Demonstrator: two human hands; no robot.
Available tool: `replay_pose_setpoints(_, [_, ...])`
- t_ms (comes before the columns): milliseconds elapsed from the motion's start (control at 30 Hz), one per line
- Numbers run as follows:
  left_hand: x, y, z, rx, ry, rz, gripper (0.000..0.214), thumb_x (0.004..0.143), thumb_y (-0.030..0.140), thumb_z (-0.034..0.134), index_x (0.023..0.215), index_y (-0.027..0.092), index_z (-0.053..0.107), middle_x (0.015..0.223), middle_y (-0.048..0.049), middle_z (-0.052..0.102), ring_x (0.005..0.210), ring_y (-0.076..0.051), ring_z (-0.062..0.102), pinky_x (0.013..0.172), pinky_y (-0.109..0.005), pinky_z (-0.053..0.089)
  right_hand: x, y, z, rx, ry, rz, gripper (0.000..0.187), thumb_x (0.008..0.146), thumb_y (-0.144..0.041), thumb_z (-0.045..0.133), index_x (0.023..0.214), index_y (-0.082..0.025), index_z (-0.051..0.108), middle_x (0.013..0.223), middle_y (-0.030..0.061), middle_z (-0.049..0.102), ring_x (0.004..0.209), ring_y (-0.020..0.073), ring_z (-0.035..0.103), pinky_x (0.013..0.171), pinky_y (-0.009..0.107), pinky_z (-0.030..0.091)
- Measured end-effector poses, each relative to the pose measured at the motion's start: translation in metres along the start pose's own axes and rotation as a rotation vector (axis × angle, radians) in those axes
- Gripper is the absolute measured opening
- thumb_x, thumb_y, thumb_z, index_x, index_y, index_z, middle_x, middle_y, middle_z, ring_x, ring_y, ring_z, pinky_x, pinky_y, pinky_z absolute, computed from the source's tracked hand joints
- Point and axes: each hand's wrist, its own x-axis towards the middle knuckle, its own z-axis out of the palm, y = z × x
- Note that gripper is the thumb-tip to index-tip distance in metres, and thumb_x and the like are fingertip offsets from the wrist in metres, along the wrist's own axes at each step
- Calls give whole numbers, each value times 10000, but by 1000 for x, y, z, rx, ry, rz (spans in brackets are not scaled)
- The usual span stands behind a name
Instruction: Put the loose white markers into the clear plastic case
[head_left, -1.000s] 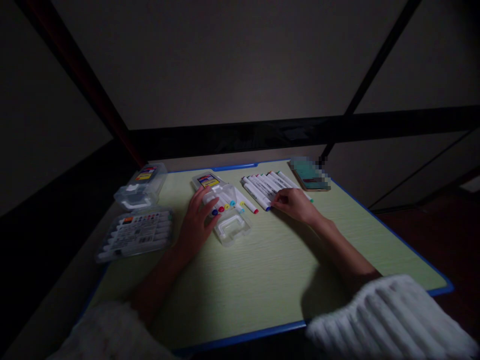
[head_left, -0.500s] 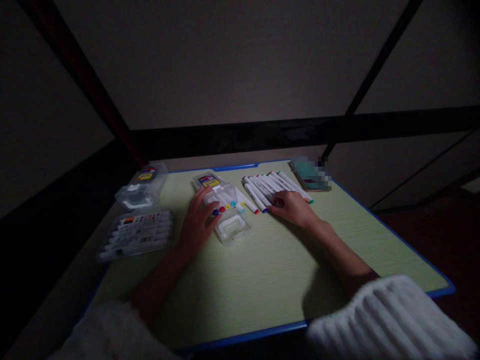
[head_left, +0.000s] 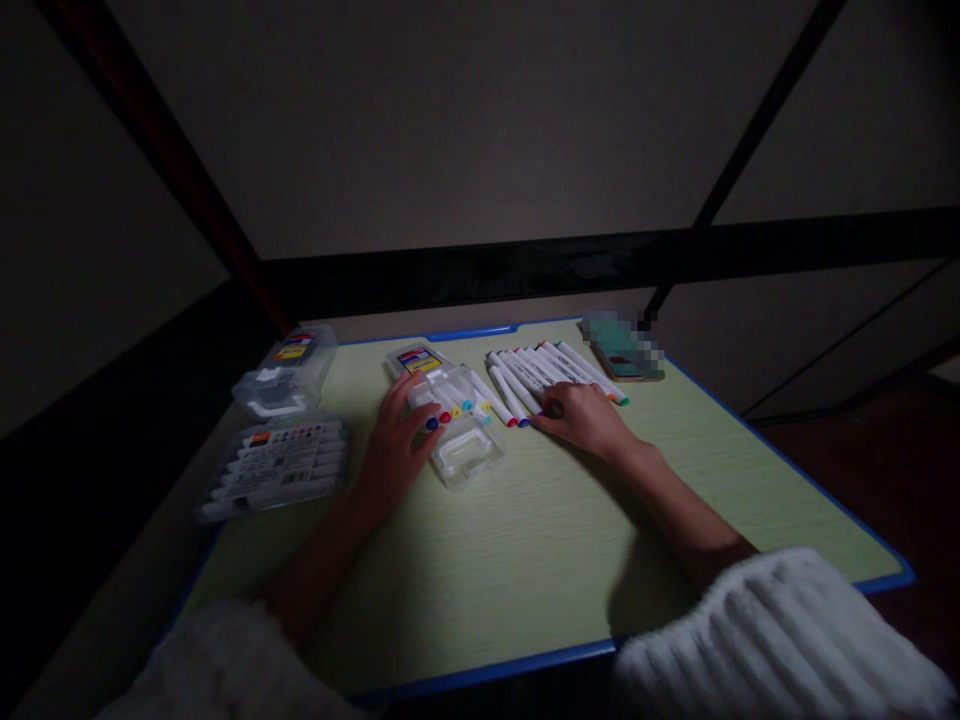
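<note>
A clear plastic marker case (head_left: 457, 420) lies open in the middle of the pale green table (head_left: 525, 560), with several colour-capped markers inside. My left hand (head_left: 396, 438) rests flat on the case's left side, fingers spread over the marker caps. To the right lies a row of loose white markers (head_left: 540, 372). My right hand (head_left: 586, 418) lies on the near ends of those markers, fingers curled down onto them; what it grips, if anything, is hidden in the dim light.
A closed clear case (head_left: 285, 372) and a flat pack of markers (head_left: 276, 466) sit at the table's left edge. A teal phone-like object (head_left: 622, 350) lies at the back right. A dark rail runs behind the table.
My right hand has slid a little left along the row's near ends. The left hand stays on the case.
</note>
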Motion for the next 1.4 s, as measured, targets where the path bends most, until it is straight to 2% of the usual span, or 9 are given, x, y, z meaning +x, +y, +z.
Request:
replay_pose_setpoints(933, [0,1,0,7,8,-7,133,820,217,561,950,195,547,1314,-97,403,1290,-261,334,1025,-464,376,-1,-7,-2,-44,-21,-1,130,743,-274,518,676,-172,563,714,55,633,623,161,511,575,281,258])
replay_pose_setpoints(1133, [1,3,-1,16,-14,-14,131,825,227,551,953,205,537,1320,-93,398,1293,-262,329,1024,-475,374,-1,-5,-1,-40,13,3,122,735,-260,500,685,-173,569,705,52,624,612,161,512,561,280,265])
replay_pose_setpoints(1400, [0,1,0,2,-7,-22,132,824,223,547,956,213,538,1328,-81,391,1298,-256,322,1031,-471,368,1,1,-1,33,129,36,160,776,-281,486,795,-162,591,743,50,627,602,147,511,584,265,309])
